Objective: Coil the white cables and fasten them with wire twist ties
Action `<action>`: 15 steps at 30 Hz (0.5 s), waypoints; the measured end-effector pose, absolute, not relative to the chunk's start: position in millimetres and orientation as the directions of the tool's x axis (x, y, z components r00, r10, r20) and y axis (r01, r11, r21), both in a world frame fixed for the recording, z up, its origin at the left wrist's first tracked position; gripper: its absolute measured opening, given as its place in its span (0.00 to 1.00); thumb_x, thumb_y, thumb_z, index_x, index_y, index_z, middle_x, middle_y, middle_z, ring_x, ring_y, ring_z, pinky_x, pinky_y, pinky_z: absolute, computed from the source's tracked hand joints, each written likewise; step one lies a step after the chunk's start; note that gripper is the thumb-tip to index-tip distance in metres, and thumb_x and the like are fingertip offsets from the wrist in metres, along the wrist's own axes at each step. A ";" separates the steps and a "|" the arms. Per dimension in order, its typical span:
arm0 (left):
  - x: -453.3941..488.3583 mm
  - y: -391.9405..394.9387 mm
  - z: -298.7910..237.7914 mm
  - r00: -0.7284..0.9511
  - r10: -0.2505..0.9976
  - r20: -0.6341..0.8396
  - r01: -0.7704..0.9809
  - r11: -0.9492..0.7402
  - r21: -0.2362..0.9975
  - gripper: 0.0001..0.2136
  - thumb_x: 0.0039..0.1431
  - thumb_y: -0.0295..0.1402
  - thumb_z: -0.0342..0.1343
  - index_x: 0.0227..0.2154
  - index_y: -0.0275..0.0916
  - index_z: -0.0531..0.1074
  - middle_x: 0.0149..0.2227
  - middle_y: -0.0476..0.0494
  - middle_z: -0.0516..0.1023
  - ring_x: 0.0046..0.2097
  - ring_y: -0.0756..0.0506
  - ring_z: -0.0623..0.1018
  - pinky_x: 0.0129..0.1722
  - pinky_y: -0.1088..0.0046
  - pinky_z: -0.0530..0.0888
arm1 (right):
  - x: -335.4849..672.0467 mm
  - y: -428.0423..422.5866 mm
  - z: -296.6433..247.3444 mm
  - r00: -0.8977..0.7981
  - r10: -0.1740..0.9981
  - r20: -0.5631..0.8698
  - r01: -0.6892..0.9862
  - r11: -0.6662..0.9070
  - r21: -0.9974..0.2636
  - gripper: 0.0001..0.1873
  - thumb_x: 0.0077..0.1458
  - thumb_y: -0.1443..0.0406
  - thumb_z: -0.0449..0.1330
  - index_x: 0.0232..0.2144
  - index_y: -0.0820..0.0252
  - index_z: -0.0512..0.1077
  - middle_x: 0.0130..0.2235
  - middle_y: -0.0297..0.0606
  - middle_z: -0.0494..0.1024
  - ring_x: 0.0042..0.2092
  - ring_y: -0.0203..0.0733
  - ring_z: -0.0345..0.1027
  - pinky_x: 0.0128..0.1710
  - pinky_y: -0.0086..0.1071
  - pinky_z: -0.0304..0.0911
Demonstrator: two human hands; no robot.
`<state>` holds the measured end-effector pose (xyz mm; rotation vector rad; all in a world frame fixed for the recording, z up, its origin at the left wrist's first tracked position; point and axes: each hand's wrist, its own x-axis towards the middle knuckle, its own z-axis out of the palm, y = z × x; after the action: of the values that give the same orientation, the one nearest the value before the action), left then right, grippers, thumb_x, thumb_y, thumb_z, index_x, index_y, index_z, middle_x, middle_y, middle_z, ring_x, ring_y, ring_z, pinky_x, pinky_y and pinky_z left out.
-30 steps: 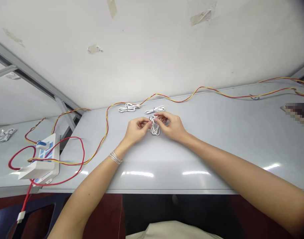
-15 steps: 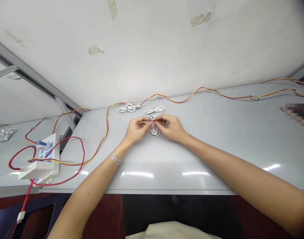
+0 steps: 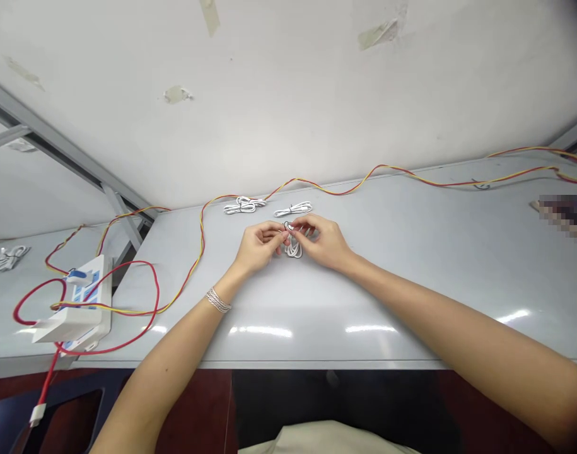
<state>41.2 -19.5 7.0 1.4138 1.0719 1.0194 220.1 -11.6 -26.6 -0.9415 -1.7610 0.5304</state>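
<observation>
You can't read any text, label, brand or number here. The blue markings (image 3: 86, 290) on the white box (image 3: 74, 328) near the left edge of the desk (image 3: 364, 296) are too small to make out, and the patch (image 3: 565, 217) at the right edge is pixelated.

Coiled cable (image 3: 293, 250) on table (image 3: 364, 315) between left hand (image 3: 258, 248) and right hand (image 3: 324, 241); second coil (image 3: 243, 205), third coil (image 3: 292, 209) behind it.

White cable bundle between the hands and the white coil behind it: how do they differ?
The bundle is held by the left hand and right hand; the coil lies untouched on the table. The bundle runs toward the person, the coil sideways. Both are white with dark ties.
</observation>
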 end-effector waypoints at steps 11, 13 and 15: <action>40.1 -22.0 9.0 0.205 0.979 -0.007 0.163 -0.027 0.986 0.20 0.48 0.46 0.67 0.34 0.33 0.75 0.30 0.40 0.80 0.23 0.48 0.77 0.14 0.78 0.67 | 219.9 -13.4 -24.4 -0.158 0.786 0.598 0.337 0.612 -0.715 0.03 0.56 0.68 0.61 0.33 0.59 0.75 0.34 0.38 0.78 0.34 0.39 0.70 0.34 0.33 0.66; 40.1 -21.9 9.2 0.192 0.981 0.006 0.172 -0.040 0.984 0.20 0.48 0.46 0.67 0.33 0.32 0.75 0.32 0.39 0.80 0.25 0.46 0.79 0.14 0.77 0.69 | 220.0 -13.7 -24.5 -0.162 0.790 0.592 0.338 0.608 -0.719 0.03 0.56 0.68 0.60 0.33 0.59 0.75 0.34 0.38 0.78 0.33 0.39 0.70 0.34 0.33 0.66; 40.1 -21.3 8.6 0.170 0.985 0.031 0.170 -0.061 0.984 0.18 0.47 0.45 0.68 0.31 0.32 0.76 0.33 0.39 0.80 0.26 0.45 0.79 0.15 0.76 0.71 | 220.1 -13.6 -24.7 -0.166 0.788 0.592 0.332 0.611 -0.719 0.03 0.56 0.68 0.60 0.32 0.60 0.75 0.33 0.38 0.78 0.33 0.39 0.70 0.33 0.33 0.65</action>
<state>40.1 -21.3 8.6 1.4460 1.1862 1.0287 220.1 -13.6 -24.7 -0.9180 -1.7538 0.5261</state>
